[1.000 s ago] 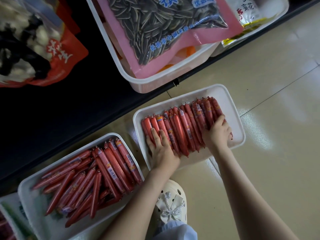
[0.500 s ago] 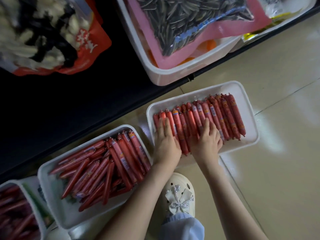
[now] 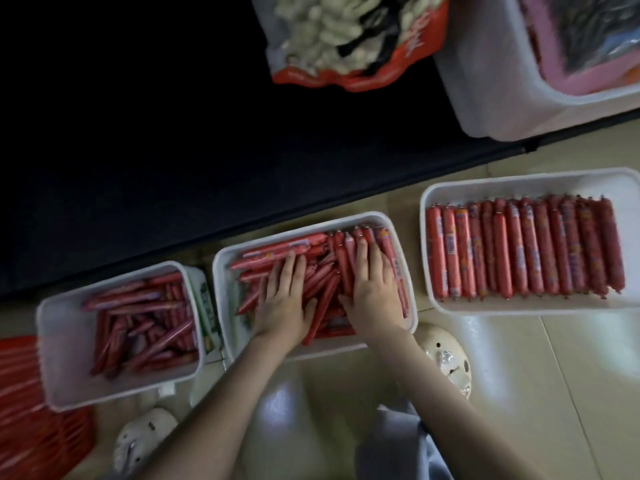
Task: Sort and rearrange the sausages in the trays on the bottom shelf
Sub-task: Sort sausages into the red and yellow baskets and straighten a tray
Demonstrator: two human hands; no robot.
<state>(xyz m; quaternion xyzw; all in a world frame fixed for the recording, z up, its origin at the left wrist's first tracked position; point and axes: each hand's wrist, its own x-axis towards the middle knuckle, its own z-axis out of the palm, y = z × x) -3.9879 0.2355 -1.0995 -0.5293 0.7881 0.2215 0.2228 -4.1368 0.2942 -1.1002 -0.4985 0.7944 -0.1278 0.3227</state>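
Note:
Three white trays of red sausages stand on the tiled floor. The right tray (image 3: 429, 202) holds a neat row of sausages (image 3: 523, 249) laid side by side. The middle tray (image 3: 221, 271) holds a jumbled pile of sausages (image 3: 277, 249). My left hand (image 3: 284, 299) lies flat on the left part of that pile, fingers spread. Over the pile's right part rests my right hand (image 3: 372, 289), palm down with fingers extended. Neither hand grips anything. The left tray (image 3: 52, 358) holds more loose sausages (image 3: 145, 323).
A dark bottom shelf (image 3: 173, 150) runs along the back. On it sit a red-edged snack bag (image 3: 353, 39) and a white bin (image 3: 485, 91) with a pink packet. Red packaging (image 3: 31, 427) lies at far left. White shoes (image 3: 446, 358) are near the trays.
Both hands have left the neatly lined right tray and now rest on the jumbled sausages in the middle tray. The view has swung left, revealing a third tray.

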